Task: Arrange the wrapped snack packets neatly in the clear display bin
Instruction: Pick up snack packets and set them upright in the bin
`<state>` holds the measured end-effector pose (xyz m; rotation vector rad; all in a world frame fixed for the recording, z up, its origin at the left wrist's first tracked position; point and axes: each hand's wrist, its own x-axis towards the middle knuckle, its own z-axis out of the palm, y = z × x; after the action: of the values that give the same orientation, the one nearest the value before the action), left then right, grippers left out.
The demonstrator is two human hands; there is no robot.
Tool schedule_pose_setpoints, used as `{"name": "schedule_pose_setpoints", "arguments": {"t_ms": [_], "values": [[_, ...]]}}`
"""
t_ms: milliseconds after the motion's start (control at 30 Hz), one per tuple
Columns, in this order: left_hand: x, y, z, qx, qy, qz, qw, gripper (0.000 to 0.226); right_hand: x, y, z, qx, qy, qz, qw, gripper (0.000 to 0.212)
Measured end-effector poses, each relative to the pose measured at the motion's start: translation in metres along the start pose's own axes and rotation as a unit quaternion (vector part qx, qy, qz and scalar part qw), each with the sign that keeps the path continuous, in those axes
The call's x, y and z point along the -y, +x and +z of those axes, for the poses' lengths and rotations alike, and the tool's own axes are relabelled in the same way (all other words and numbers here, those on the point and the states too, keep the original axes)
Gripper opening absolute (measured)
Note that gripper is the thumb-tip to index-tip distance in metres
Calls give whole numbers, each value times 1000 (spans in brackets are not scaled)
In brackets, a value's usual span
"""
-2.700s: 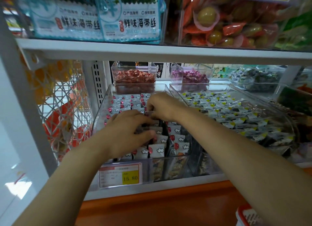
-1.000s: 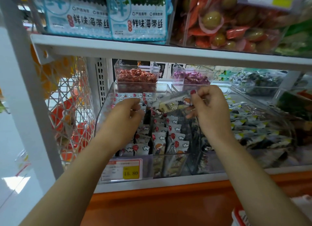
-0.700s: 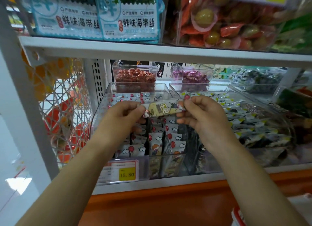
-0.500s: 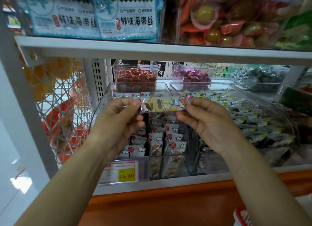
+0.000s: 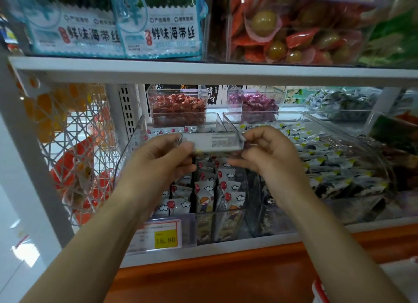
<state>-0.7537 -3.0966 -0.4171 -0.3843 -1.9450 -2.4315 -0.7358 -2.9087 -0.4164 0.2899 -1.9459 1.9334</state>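
I hold one long snack packet (image 5: pixel 213 141) level above the clear display bin (image 5: pixel 133 144), its grey printed back facing me. My left hand (image 5: pixel 162 158) pinches its left end and my right hand (image 5: pixel 269 153) pinches its right end. Below it, several packets with red balloons and white clouds (image 5: pixel 227 189) stand upright in rows in the bin. More of them lie flat at the bin's back (image 5: pixel 167 130).
A second clear bin (image 5: pixel 334 131) of yellow-cornered dark packets sits to the right. Small boxes of red sweets (image 5: pixel 178 106) and purple sweets (image 5: pixel 255 103) stand behind. A white shelf (image 5: pixel 203 71) runs close overhead, a wire basket (image 5: pixel 74 149) hangs left, and a price tag (image 5: pixel 166 239) fronts the bin.
My hands came up out of the bin with one packet stretched between them. It has turned over: its coloured front showed before, and now the grey printed back faces me.
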Motion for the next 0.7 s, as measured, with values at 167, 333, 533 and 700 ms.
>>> {"name": "schedule_pose_setpoints", "arguments": {"t_ms": [167,333,533,700], "values": [[-2,-2,2,4,16,6,1000,36,-1,-2,3,0,-39,-22,999,13],[-5,-7,3,28,51,29,998,38,1,-3,2,-35,-36,-22,998,18],[-8,-11,5,50,177,37,982,26,-1,-1,1,-104,-121,-50,986,20],[-10,-9,4,20,205,34,978,29,2,-4,2,-51,-165,-69,983,16]]}}
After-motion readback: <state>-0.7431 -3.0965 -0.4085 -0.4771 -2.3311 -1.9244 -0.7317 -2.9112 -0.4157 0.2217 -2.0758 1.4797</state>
